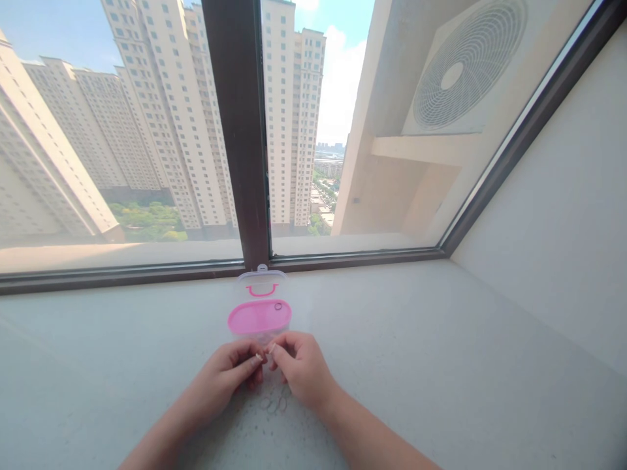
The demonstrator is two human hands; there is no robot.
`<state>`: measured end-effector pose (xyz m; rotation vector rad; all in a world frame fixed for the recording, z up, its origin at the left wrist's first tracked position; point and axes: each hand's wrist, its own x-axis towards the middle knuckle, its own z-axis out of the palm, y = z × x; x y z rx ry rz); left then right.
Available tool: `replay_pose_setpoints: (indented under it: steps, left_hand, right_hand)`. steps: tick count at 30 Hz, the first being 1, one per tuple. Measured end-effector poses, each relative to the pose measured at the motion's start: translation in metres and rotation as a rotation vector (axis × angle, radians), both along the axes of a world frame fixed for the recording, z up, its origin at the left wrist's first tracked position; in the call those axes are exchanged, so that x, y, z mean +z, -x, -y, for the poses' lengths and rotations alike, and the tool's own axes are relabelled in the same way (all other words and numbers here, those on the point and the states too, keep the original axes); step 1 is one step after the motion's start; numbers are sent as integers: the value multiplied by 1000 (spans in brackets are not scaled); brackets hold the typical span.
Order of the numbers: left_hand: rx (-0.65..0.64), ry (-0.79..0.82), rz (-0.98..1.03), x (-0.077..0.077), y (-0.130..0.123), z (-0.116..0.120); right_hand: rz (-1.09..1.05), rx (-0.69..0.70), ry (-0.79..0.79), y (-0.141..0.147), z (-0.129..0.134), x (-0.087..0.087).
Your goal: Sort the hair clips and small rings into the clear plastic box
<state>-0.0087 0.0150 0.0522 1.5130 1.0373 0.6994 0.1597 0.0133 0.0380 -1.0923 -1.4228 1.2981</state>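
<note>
My left hand (234,371) and my right hand (301,365) meet just in front of a small plastic box. Thumb and fingers of each are pinched together, and whatever lies between them is too small to make out. The box has a pink oval top (255,318), with a small dark ring (278,306) on its right end. Behind it stands a clear lid (242,282) with a pink handle (262,294), leaning near the window frame. A few thin ring-like loops (281,405) lie on the sill below my hands.
A pale speckled sill (416,365) spreads around my hands. The dark window frame (235,130) borders it at the back, and a white wall (553,228) rises on the right. Outside the glass are tall buildings (161,98) and an air-conditioner unit (470,65).
</note>
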Motion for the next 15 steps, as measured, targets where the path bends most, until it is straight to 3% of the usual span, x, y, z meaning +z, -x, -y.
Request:
replay_pose_setpoints:
  steps: [15]
  left_hand:
    - [1,4,17,-4,1,-3]
  right_hand:
    - [-38,3,8,-1,-3,-3]
